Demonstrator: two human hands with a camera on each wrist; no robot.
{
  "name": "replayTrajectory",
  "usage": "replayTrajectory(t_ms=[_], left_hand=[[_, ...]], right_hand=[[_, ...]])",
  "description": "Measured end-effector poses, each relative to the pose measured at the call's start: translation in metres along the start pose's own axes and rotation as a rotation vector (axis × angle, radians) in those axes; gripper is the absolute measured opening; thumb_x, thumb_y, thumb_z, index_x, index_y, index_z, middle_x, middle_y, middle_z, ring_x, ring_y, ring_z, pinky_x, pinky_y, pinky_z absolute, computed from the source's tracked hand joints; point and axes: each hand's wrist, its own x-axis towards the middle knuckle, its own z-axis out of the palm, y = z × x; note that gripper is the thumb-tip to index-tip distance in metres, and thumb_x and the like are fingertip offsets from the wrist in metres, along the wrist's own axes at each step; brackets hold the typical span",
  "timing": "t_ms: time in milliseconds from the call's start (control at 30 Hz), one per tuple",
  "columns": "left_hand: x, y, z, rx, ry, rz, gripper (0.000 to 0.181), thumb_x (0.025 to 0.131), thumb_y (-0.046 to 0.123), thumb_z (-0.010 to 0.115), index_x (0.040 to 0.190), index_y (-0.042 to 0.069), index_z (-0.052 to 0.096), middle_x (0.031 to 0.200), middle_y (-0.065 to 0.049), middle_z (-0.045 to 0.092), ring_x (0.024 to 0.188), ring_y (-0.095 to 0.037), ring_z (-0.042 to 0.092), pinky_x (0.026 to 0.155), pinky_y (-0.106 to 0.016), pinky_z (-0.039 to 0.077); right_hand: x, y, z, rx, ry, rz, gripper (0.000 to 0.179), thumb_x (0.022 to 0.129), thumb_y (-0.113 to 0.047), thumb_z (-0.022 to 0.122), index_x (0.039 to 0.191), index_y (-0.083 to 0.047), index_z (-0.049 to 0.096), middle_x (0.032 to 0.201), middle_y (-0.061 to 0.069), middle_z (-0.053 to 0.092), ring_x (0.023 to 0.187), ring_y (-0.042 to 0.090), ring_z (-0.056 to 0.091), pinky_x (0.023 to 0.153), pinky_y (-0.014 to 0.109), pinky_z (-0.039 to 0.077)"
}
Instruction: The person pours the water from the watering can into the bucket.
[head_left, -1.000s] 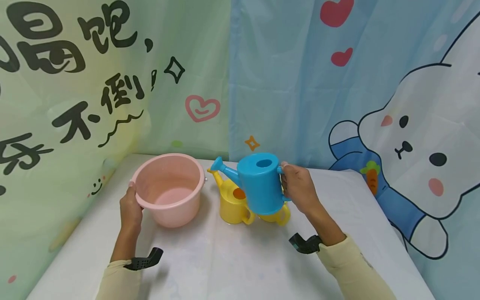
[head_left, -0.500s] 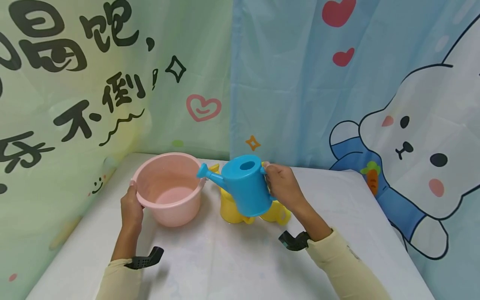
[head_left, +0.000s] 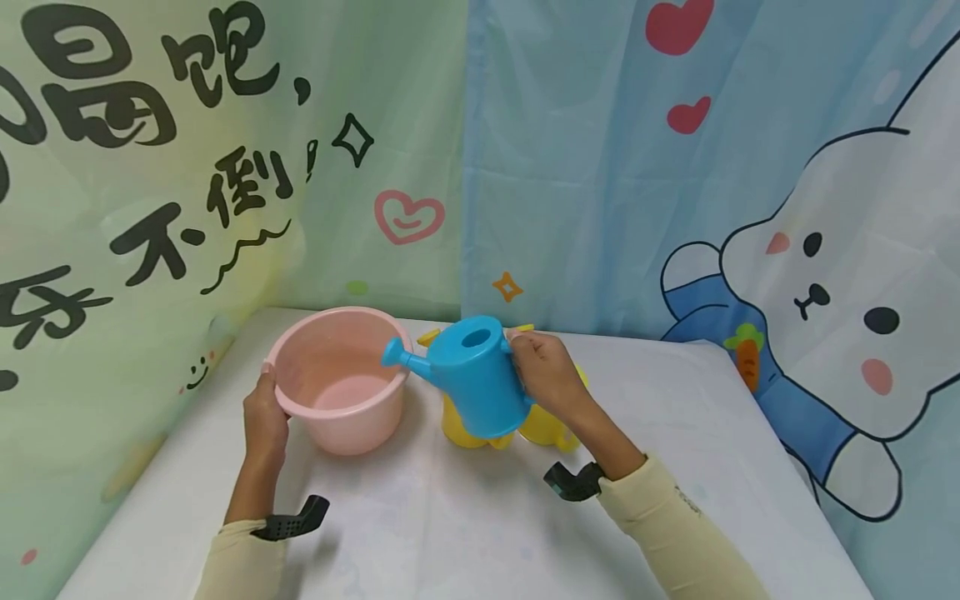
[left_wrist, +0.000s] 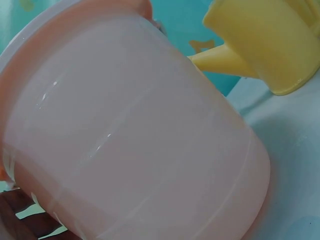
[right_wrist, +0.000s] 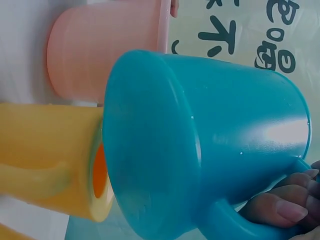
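Observation:
My left hand (head_left: 266,421) grips the left rim of a pink plastic bucket (head_left: 348,429) standing on the white table. In the left wrist view, fingers (left_wrist: 37,222) curl under its rim. My right hand (head_left: 549,375) holds a blue watering can (head_left: 483,387) by its handle, raised above the table. The can tilts left, its spout at the bucket's right rim. In the right wrist view, the bottom of the blue can (right_wrist: 147,150) faces the camera and fingers wrap the handle. Whether any water comes out cannot be seen.
Two yellow watering cans, one on the left (head_left: 459,427) and one on the right (head_left: 543,427), stand behind the blue can and are partly hidden. A printed curtain (head_left: 570,167) hangs along the table's (head_left: 450,533) back edge.
My right hand has moved left with the blue watering can and tipped its spout down toward the bucket. The left hand and bucket have stayed in place.

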Motion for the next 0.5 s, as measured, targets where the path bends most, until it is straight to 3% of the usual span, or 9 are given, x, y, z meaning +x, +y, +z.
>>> replayTrajectory(t_ms=[133, 300, 500], left_hand=[[-0.001, 0.000, 0.001, -0.006, 0.000, 0.005, 0.070, 0.102, 0.056, 0.016, 0.146, 0.010, 0.045, 0.137, -0.015, 0.054, 0.114, -0.029, 0.051, 0.085, -0.029, 0.038], [-0.002, 0.000, 0.002, 0.001, 0.003, -0.001, 0.070, 0.102, 0.057, 0.016, 0.147, 0.011, 0.045, 0.138, -0.013, 0.054, 0.115, -0.028, 0.051, 0.085, -0.029, 0.038], [-0.001, 0.000, 0.001, -0.018, 0.022, -0.010, 0.070, 0.102, 0.057, 0.018, 0.145, 0.009, 0.046, 0.136, -0.015, 0.055, 0.113, -0.029, 0.052, 0.083, -0.028, 0.038]], right_hand=[[0.000, -0.002, 0.001, -0.045, -0.024, -0.022, 0.048, 0.105, -0.031, 0.038, 0.064, -0.008, 0.041, 0.056, 0.003, 0.032, 0.052, 0.022, 0.038, 0.056, 0.032, 0.037], [0.003, -0.013, 0.000, -0.181, -0.101, -0.056, 0.047, 0.106, -0.034, 0.035, 0.067, -0.009, 0.041, 0.060, 0.003, 0.030, 0.058, 0.022, 0.041, 0.063, 0.035, 0.039], [0.009, -0.025, -0.002, -0.261, -0.175, -0.025, 0.049, 0.106, -0.038, 0.032, 0.068, -0.010, 0.040, 0.059, 0.002, 0.030, 0.056, 0.022, 0.043, 0.061, 0.035, 0.040]])
